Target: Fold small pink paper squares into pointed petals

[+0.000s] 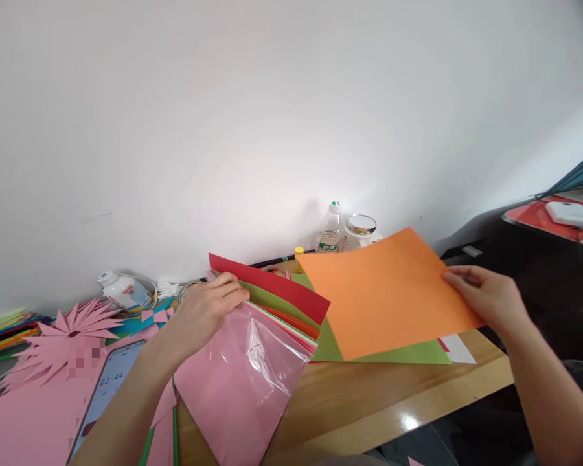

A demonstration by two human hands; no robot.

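Note:
My left hand (211,307) grips the top edge of a clear plastic packet (252,382) holding coloured paper, pink at the front. Red paper (272,281) and green and orange sheets stick out of its opening. My right hand (488,298) pinches the right edge of an orange sheet (383,298), thumb on top. The orange sheet is held above a green sheet (393,355) on the wooden table (359,401). A white sheet (460,349) shows partly from under the green one.
Folded pink paper pieces (72,330) and a phone (109,382) lie at left. A white bottle (124,290), water bottle (329,230), round mirror (361,224) and yellow-capped stick (298,259) stand along the wall. A white box (570,214) is far right.

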